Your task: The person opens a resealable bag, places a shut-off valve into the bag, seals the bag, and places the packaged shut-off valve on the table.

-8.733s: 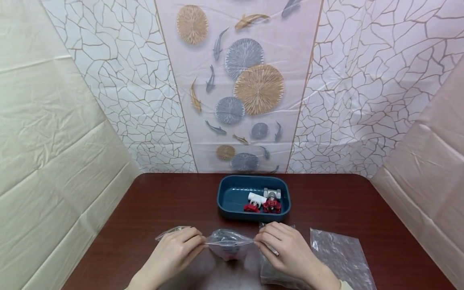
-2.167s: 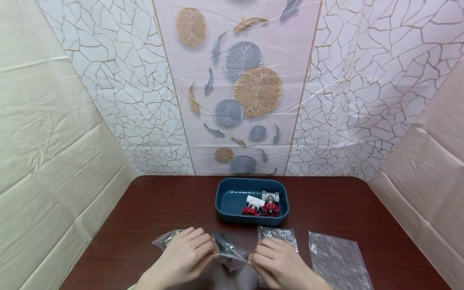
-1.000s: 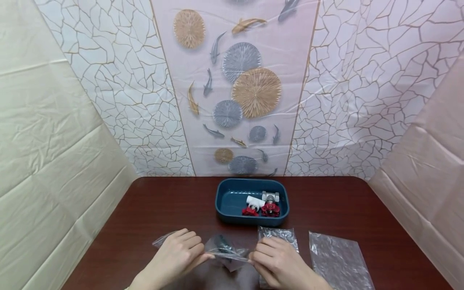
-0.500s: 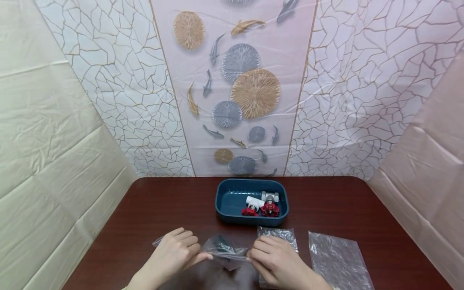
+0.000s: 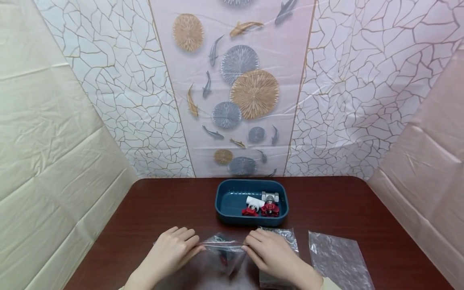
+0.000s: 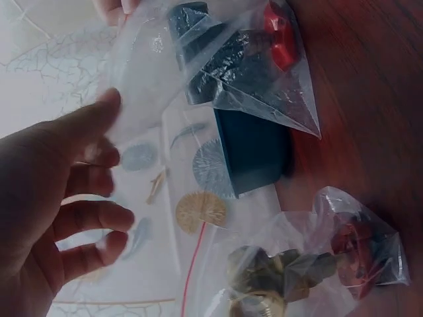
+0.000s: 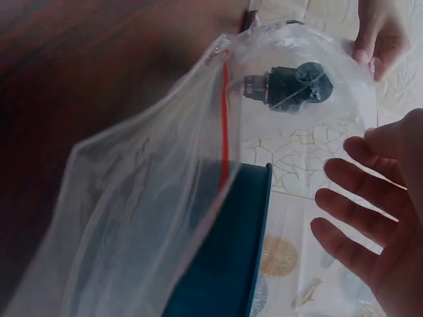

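Both hands hold a clear zip bag [image 5: 235, 251] by its mouth, stretched between them above the table. My left hand [image 5: 173, 249] pinches the left corner, thumb along the zip. The right corner is pinched by my right hand [image 5: 270, 251]. Inside the bag sits a dark green valve [image 6: 225, 63] with a red handle [image 6: 282, 39], handle downward. A second zip bag [image 6: 310, 231], holding a brass valve [image 6: 284, 274] with a red handle, stands near my left hand in the left wrist view; the hand hides most of it in the head view.
A blue tray [image 5: 225, 218] stands behind the bag, with a white valve [image 5: 255, 202] and a metal valve [image 5: 270, 197] in it, both red-handled. Clear plastic bags lie to the right: one bag [image 5: 290, 237] partly under the right hand, another flat bag [image 5: 337, 257] beyond it.
The held bag's mouth has risen and drawn back level, its lower part hanging in view with the valve. Both hands have come slightly closer together. The tray's contents have stayed put.
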Demonstrator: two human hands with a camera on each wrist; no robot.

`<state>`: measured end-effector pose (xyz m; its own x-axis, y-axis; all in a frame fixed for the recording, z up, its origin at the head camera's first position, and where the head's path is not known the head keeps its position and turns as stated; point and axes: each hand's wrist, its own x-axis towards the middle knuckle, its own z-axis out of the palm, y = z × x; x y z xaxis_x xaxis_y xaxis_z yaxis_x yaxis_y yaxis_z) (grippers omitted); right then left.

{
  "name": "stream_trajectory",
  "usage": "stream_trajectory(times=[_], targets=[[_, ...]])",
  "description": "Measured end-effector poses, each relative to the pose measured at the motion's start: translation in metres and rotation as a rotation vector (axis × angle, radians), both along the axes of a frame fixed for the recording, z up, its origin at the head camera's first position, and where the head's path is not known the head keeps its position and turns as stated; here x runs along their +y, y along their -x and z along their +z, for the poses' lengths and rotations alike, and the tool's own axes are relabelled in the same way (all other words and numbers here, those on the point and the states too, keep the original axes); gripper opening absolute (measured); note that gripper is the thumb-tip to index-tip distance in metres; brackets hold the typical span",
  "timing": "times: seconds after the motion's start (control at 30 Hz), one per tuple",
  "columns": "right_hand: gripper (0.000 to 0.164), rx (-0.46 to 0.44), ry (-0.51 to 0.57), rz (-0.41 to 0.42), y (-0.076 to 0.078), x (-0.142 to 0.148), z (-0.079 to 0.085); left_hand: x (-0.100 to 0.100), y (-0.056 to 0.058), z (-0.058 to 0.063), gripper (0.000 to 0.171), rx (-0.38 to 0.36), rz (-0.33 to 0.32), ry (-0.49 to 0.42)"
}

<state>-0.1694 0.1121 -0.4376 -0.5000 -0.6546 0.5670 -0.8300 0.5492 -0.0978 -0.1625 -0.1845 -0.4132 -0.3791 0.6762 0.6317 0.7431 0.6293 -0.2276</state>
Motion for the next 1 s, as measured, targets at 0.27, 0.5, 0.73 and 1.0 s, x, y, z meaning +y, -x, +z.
stream_trajectory(times=[0.27,0.5,0.73,1.0], targets=[[0.01,-0.04,-0.057,-0.051,0.015,-0.017,-0.014,-0.004,0.01,-0.016,0.02,-0.047,0.089,0.035],[0.012,-0.037,-0.109,-0.035,0.021,-0.026,-0.018,-0.008,0.019,-0.027,0.02,-0.102,0.111,0.041],[0.012,-0.005,-0.131,-0.049,0.023,-0.029,-0.016,-0.004,0.027,-0.038,0.026,-0.097,0.13,0.074],[0.014,-0.066,-0.162,-0.016,0.022,-0.028,-0.022,0.001,0.023,-0.047,0.029,-0.098,0.141,0.087]])
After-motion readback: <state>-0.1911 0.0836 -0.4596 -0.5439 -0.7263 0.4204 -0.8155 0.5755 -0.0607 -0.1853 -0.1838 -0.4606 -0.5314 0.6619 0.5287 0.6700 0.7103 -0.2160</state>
